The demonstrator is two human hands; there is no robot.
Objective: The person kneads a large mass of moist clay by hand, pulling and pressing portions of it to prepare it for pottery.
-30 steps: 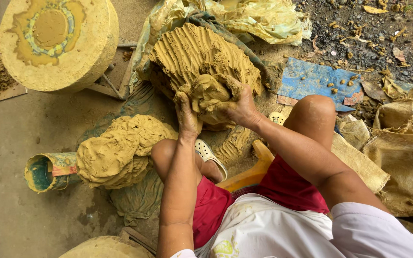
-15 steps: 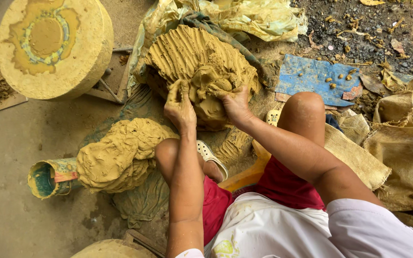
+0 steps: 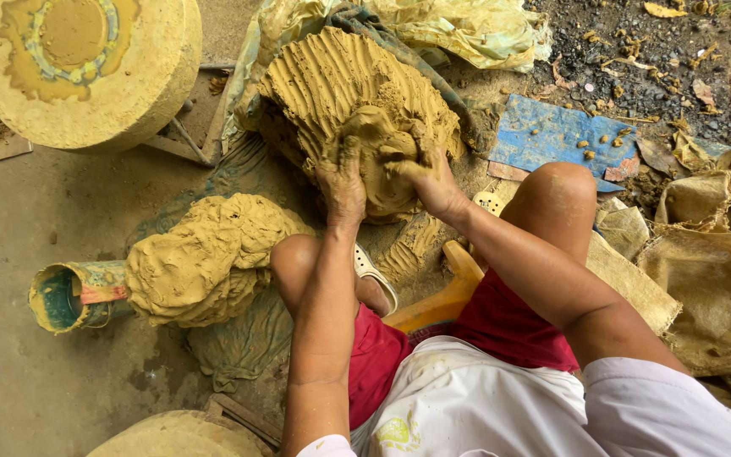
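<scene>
A big mound of yellow-brown clay (image 3: 340,80) with finger grooves lies on wet cloth in front of me. Both hands grip one lump of clay (image 3: 378,173) at the mound's near side. My left hand (image 3: 342,184) digs into the lump's left side, fingers sunk in. On the lump's right side my right hand (image 3: 433,182) curls over the top. Both hands are smeared with clay. A second, smaller heap of clay (image 3: 205,258) sits to the left of my left knee.
A clay-coated round wheel (image 3: 86,68) stands at upper left. A clay-smeared can (image 3: 65,294) lies on its side at left. Dirty sacks (image 3: 712,271) lie at right, a blue sheet (image 3: 552,135) beyond my right knee. I sit on a low yellow stool (image 3: 433,296).
Both hands have pulled the lump a little toward me and downward on the mound. The view has shifted slightly right and down.
</scene>
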